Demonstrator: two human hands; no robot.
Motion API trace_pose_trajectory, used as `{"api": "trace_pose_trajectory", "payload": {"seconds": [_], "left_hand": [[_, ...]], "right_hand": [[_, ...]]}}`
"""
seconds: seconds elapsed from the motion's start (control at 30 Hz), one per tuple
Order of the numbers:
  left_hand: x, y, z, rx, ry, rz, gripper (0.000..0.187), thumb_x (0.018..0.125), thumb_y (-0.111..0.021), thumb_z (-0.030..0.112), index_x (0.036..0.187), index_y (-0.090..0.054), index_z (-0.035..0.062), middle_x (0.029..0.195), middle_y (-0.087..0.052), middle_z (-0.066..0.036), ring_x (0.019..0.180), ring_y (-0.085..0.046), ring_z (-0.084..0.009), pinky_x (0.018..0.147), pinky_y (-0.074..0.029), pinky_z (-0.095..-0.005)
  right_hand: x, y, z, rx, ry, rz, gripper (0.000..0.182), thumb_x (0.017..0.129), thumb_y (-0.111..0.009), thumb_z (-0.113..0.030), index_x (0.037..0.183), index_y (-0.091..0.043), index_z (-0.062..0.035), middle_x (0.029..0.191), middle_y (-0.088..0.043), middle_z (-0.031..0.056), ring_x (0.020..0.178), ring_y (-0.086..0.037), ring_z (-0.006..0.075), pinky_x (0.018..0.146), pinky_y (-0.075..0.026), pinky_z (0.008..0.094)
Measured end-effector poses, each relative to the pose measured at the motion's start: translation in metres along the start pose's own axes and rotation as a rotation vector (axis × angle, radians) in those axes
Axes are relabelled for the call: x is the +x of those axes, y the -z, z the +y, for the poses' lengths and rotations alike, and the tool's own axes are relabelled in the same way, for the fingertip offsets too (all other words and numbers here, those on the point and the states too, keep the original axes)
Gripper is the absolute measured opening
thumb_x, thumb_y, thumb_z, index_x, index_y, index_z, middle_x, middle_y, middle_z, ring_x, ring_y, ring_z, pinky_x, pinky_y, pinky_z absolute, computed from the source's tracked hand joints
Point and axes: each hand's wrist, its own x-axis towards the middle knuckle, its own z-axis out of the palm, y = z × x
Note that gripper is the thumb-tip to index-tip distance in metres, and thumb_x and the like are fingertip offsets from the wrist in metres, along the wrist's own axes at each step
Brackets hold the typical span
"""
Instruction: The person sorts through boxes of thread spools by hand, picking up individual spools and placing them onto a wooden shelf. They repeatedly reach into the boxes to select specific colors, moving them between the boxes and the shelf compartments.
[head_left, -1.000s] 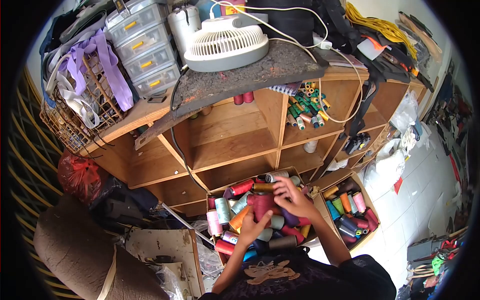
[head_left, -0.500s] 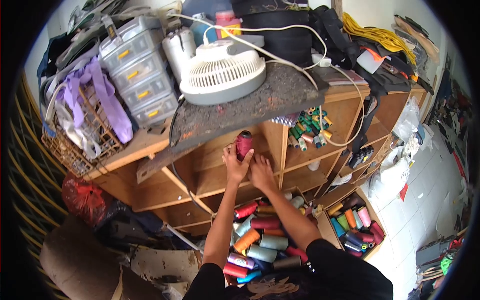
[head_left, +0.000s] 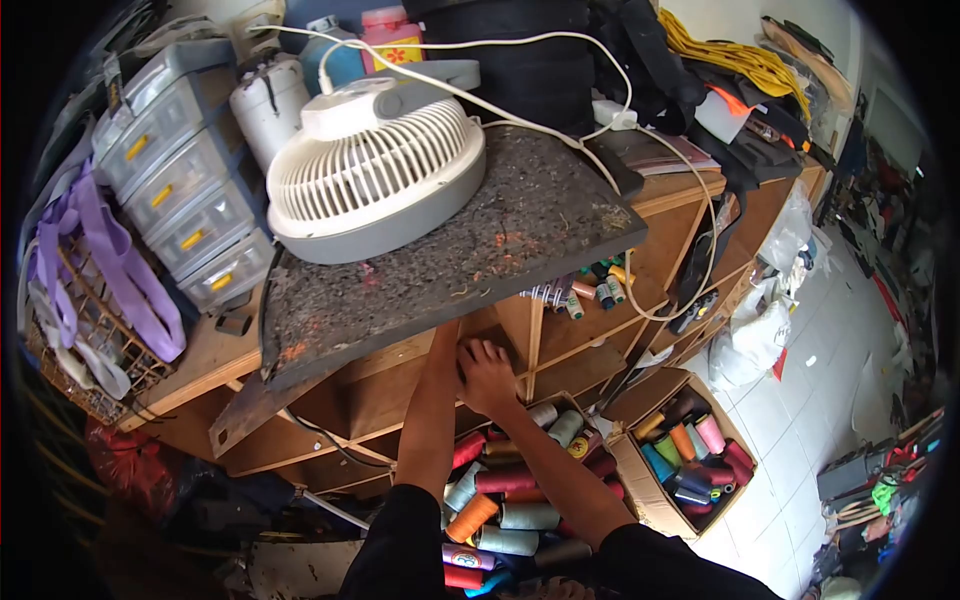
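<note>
My left arm reaches into the wooden shelf beneath the dark speckled board; its hand is hidden under the board. My right hand rests beside the left forearm at the shelf opening, its fingers bent, and whether it grips anything is hidden. The dark red thread cone is out of sight. Below my arms, an open box holds several large thread cones, among them an orange cone and a grey-green cone.
A white fan stands on the board, with a white cable looping right. Clear drawers and a wire basket with purple straps are at left. A cardboard box of cones sits at right. Small spools lie in a shelf compartment.
My left hand has gone under the board with the dark red cone, both now hidden. My right hand stays near the shelf opening. The view has shifted closer to the fan and board.
</note>
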Motion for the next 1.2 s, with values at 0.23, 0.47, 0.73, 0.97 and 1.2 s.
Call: {"api": "trace_pose_trajectory", "payload": {"seconds": [0.23,0.47,0.73,0.97,1.2], "left_hand": [[0.005,-0.013,-0.014,-0.028,0.010,0.013,0.047,0.084,-0.075,0.023,0.120,-0.052,0.0034,0.113,-0.058,-0.014,0.104,-0.060,-0.0248,0.088,-0.048,-0.0359],[0.007,-0.019,-0.021,-0.069,0.028,0.025,0.046,0.085,-0.073,0.021,0.121,-0.051,0.0037,0.113,-0.059,-0.013,0.105,-0.060,-0.0237,0.089,-0.048,-0.0349],[-0.013,-0.007,-0.028,-0.218,0.083,0.083,0.045,0.087,-0.072,0.019,0.123,-0.050,0.0039,0.113,-0.059,-0.013,0.107,-0.060,-0.0223,0.090,-0.047,-0.0338],[-0.107,0.076,0.033,-0.742,0.046,0.251,0.038,0.089,-0.067,0.008,0.123,-0.048,0.0022,0.111,-0.060,-0.011,0.104,-0.061,-0.0191,0.092,-0.047,-0.0312],[-0.274,0.127,0.067,-0.580,-0.002,0.075,0.016,0.092,-0.060,0.001,0.106,-0.053,0.0038,0.097,-0.059,-0.005,0.091,-0.059,-0.0130,0.087,-0.047,-0.0275]], "right_hand": [[0.000,0.003,-0.001,0.005,-0.004,-0.018,0.035,0.078,-0.063,-0.033,0.102,-0.058,-0.0078,0.107,-0.053,0.0090,0.105,-0.051,0.0276,0.086,-0.041,0.0440],[0.000,0.002,-0.001,-0.033,0.002,0.002,0.036,0.079,-0.063,-0.032,0.105,-0.058,-0.0080,0.110,-0.054,0.0093,0.105,-0.051,0.0284,0.087,-0.042,0.0436],[0.002,0.009,-0.005,-0.006,-0.015,-0.011,0.033,0.080,-0.063,-0.030,0.104,-0.058,-0.0082,0.108,-0.055,0.0097,0.103,-0.052,0.0291,0.085,-0.043,0.0433],[0.002,0.005,-0.004,-0.010,-0.061,-0.052,0.035,0.075,-0.066,-0.030,0.102,-0.058,-0.0083,0.109,-0.054,0.0098,0.105,-0.051,0.0293,0.087,-0.041,0.0443],[0.008,0.009,0.023,0.475,0.007,-0.191,0.033,0.074,-0.072,-0.031,0.101,-0.065,-0.0139,0.104,-0.063,0.0099,0.103,-0.058,0.0288,0.090,-0.045,0.0420]]}}
